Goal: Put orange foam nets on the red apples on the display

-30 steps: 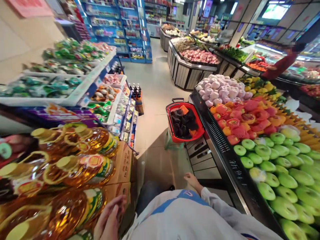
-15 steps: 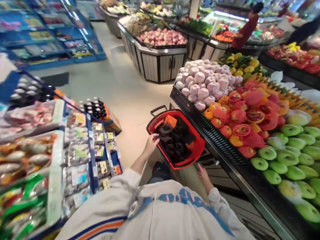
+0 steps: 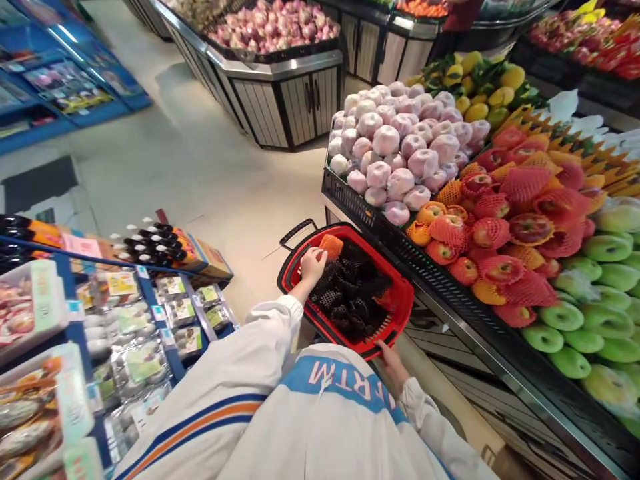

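A red shopping basket [image 3: 407, 300] with a black rim rests at a tilt beside the fruit stand. Inside it lie black foam nets [image 3: 350, 287] and an orange foam net [image 3: 332, 247]. My left hand [image 3: 312, 267] is over the basket's left side, fingers curled together against the orange net's edge; whatever they pinch is hidden. At the near right corner, my right hand [image 3: 393, 365] has its fingers on the basket's rim, partly hidden behind it. The basket's black handle [image 3: 297, 232] hangs folded out over the far left end.
On the right, the fruit stand holds wrapped pale pink fruit [image 3: 386, 140], red apples in foam nets [image 3: 503, 267] and green apples [image 3: 607, 320]. Packaged goods [image 3: 135, 367] and dark bottles [image 3: 155, 243] stand at left. An onion counter [image 3: 280, 30] lies ahead, across the floor [image 3: 225, 180].
My left hand has moved from the basket's outer left rim to the orange net inside. My right hand has come onto the near rim. The view has tilted down.
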`<state>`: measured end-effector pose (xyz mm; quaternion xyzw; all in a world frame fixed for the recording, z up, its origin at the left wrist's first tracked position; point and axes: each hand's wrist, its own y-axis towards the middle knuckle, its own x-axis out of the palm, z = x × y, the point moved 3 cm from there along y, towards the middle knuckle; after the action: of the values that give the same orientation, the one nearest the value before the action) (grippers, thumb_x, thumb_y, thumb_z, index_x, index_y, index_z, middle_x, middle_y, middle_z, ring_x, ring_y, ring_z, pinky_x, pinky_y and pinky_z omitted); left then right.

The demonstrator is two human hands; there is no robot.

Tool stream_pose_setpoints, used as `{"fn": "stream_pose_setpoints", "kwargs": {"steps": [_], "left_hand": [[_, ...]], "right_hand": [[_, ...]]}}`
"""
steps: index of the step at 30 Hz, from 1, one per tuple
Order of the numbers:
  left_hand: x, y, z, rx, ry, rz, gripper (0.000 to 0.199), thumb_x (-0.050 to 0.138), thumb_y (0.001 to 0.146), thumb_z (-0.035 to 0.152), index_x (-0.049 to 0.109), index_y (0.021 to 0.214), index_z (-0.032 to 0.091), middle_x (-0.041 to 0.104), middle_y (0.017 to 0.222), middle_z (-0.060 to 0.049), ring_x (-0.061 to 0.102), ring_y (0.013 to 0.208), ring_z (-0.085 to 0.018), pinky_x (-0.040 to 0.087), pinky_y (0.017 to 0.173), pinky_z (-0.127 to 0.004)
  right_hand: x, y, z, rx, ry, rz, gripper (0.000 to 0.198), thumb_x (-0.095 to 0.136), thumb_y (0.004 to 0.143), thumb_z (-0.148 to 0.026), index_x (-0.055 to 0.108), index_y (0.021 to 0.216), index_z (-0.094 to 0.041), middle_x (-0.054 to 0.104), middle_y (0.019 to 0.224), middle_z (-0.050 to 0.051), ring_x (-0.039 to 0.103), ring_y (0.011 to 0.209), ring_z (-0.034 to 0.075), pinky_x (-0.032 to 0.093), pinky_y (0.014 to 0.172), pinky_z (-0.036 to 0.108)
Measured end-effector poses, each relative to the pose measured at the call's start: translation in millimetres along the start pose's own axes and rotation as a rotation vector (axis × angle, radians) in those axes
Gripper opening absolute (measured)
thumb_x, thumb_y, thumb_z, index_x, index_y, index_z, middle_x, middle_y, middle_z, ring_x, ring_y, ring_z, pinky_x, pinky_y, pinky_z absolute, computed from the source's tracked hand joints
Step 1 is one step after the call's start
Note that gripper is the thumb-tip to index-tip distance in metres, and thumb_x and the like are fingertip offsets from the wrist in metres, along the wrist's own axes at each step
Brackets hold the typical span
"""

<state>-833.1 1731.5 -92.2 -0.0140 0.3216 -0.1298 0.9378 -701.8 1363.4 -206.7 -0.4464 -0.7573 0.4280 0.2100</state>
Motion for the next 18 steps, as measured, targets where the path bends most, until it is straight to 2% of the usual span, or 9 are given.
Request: {"fn": "stream_pose_setpoints", "kwargs": {"steps": [2, 4, 6, 8, 11, 14, 16, 18], "left_hand": [[-20, -4, 2, 0.057, 0.018, 0.101, 0.032, 0.061, 0.096, 0.036, 0.073, 0.115, 0.015, 0.063, 0.138, -0.017, 0.055, 0.133, -0.029, 0.033, 0.120, -0.039], [-46, -9, -3, 0.093, 0.052, 0.254, 0.030, 0.065, 0.094, 0.036, 0.070, 0.115, 0.015, 0.061, 0.136, -0.017, 0.054, 0.133, -0.029, 0.035, 0.119, -0.039], [-74, -15, -15, 0.064, 0.094, 0.427, 0.023, 0.067, 0.092, 0.033, 0.068, 0.108, 0.016, 0.064, 0.124, -0.016, 0.057, 0.125, -0.028, 0.040, 0.114, -0.039], [-97, -22, -30, -0.019, 0.121, 0.537, 0.016, 0.065, 0.093, 0.028, 0.065, 0.103, 0.016, 0.064, 0.114, -0.015, 0.059, 0.117, -0.028, 0.044, 0.110, -0.040], [-120, -29, -53, -0.115, 0.137, 0.573, 0.016, 0.054, 0.094, 0.017, 0.065, 0.105, 0.015, 0.061, 0.116, -0.016, 0.060, 0.115, -0.026, 0.045, 0.108, -0.039], [-130, -32, -75, -0.223, 0.167, 0.563, 0.031, 0.043, 0.090, 0.008, 0.068, 0.107, 0.013, 0.056, 0.130, -0.020, 0.054, 0.129, -0.027, 0.040, 0.115, -0.039], [-130, -29, -90, -0.326, 0.197, 0.538, 0.035, 0.040, 0.090, 0.010, 0.069, 0.109, 0.009, 0.054, 0.135, -0.025, 0.050, 0.136, -0.032, 0.034, 0.119, -0.047], [-125, -21, -105, -0.407, 0.218, 0.443, 0.033, 0.044, 0.094, 0.022, 0.069, 0.108, 0.006, 0.060, 0.127, -0.028, 0.053, 0.132, -0.038, 0.036, 0.115, -0.055]], "right_hand": [[10, 0, -4, 0.007, 0.015, 0.006, 0.026, 0.080, 0.063, -0.019, 0.063, 0.083, -0.020, 0.076, 0.070, -0.001, 0.075, 0.072, 0.022, 0.065, 0.071, 0.033], [23, 2, -9, 0.015, 0.017, 0.015, 0.027, 0.080, 0.061, -0.019, 0.062, 0.082, -0.021, 0.075, 0.068, -0.001, 0.076, 0.074, 0.024, 0.065, 0.068, 0.033], [35, 4, -13, 0.019, 0.013, 0.020, 0.027, 0.080, 0.061, -0.019, 0.062, 0.081, -0.022, 0.075, 0.066, -0.001, 0.077, 0.076, 0.025, 0.065, 0.066, 0.032], [44, 6, -17, 0.017, 0.003, 0.019, 0.027, 0.080, 0.062, -0.019, 0.062, 0.080, -0.022, 0.075, 0.066, -0.001, 0.078, 0.077, 0.025, 0.065, 0.065, 0.030], [50, 5, -23, 0.016, -0.017, 0.017, 0.027, 0.082, 0.062, -0.021, 0.062, 0.079, -0.022, 0.074, 0.065, 0.000, 0.078, 0.077, 0.026, 0.066, 0.064, 0.030], [49, 2, -26, 0.022, -0.031, 0.016, 0.030, 0.084, 0.059, -0.025, 0.062, 0.079, -0.022, 0.074, 0.063, 0.001, 0.078, 0.074, 0.028, 0.067, 0.064, 0.033], [45, -1, -28, 0.024, -0.036, 0.021, 0.031, 0.085, 0.057, -0.026, 0.062, 0.077, -0.022, 0.074, 0.063, 0.000, 0.077, 0.071, 0.028, 0.067, 0.064, 0.034], [40, -7, -30, 0.028, -0.041, 0.031, 0.030, 0.085, 0.055, -0.027, 0.063, 0.075, -0.023, 0.074, 0.063, 0.001, 0.077, 0.069, 0.028, 0.067, 0.062, 0.034]]}}
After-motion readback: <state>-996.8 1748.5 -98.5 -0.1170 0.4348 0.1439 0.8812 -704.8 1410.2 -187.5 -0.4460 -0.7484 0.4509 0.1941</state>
